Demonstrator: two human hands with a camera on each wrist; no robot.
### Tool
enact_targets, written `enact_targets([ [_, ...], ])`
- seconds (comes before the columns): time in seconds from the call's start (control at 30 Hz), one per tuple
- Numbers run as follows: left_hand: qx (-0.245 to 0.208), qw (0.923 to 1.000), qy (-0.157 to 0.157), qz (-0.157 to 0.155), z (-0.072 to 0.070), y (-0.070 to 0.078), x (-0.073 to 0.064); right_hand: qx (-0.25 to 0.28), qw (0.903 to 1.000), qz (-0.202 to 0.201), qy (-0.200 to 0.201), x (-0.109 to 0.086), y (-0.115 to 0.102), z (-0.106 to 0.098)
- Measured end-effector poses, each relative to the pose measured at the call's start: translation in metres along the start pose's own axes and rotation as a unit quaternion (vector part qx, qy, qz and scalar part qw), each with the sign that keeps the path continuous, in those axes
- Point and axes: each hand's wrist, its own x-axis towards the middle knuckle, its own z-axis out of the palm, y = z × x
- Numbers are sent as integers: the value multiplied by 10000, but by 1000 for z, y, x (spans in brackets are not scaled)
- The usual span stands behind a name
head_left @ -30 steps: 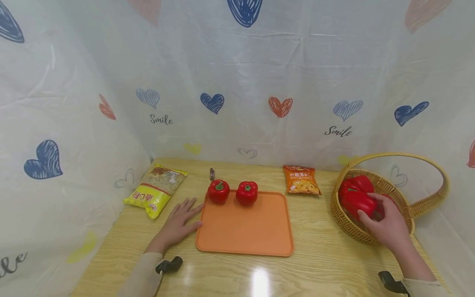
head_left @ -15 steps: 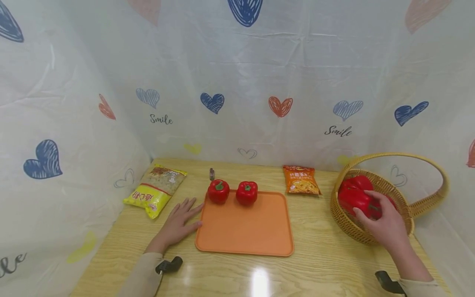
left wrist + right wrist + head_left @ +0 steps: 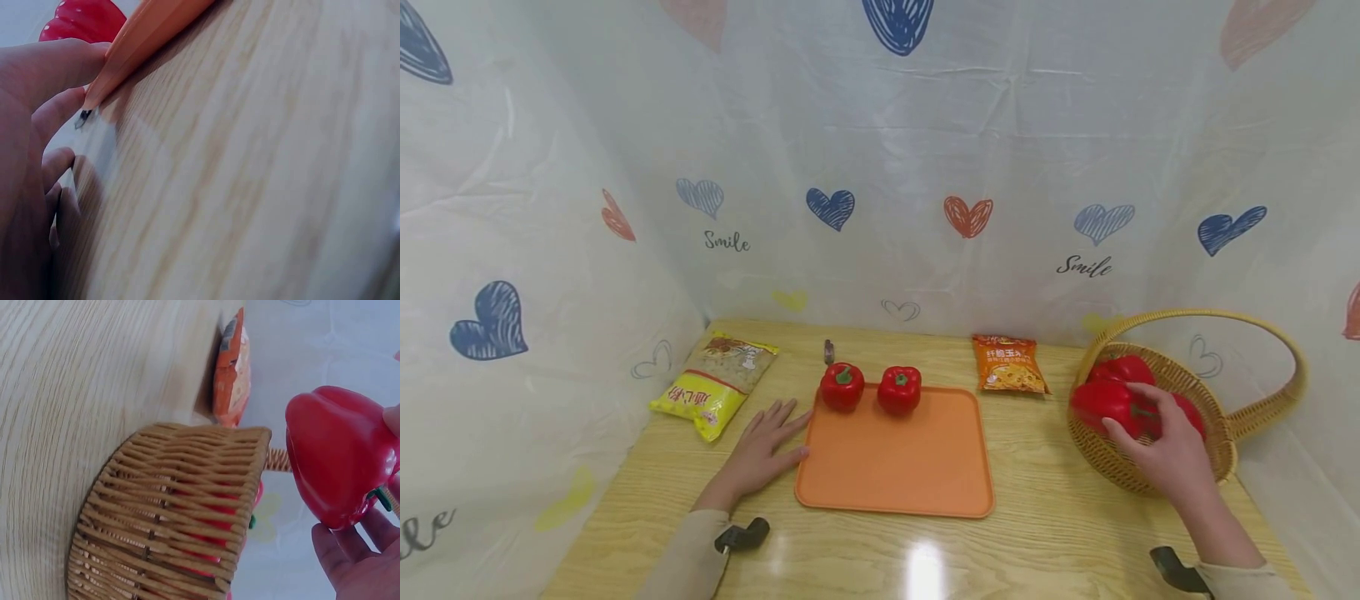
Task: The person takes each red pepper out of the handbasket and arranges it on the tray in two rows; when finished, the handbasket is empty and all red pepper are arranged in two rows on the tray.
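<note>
My right hand (image 3: 1170,446) grips a red bell pepper (image 3: 340,453) by its stem end, thumb on one side and fingers on the other. In the right wrist view the pepper is above the rim of the wicker basket (image 3: 162,512). More red peppers (image 3: 1123,368) lie inside the basket. My left hand (image 3: 763,450) lies with spread fingers on the table, its thumb and index fingertips at the left edge of the orange tray (image 3: 895,467). On the tray's far edge sit two red bell peppers, a left one (image 3: 842,387) and a right one (image 3: 899,391).
A yellow bag of dry food (image 3: 718,383) lies at the left. An orange snack packet (image 3: 1010,364) is behind the tray's right corner. A small dark object (image 3: 828,352) lies behind the left pepper. The basket's tall handle (image 3: 1195,313) arches over it. A heart-patterned curtain (image 3: 880,167) surrounds the table.
My right hand has moved slightly left, raising the pepper out of the basket toward its left rim. More of the peppers beneath shows. The left hand stays in place.
</note>
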Motion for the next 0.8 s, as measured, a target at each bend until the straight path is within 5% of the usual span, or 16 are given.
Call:
enact_targets([
  [0.8, 52, 10000, 32, 34, 1, -1, 1, -132, 9972, -687, -252, 7, -21, 34],
])
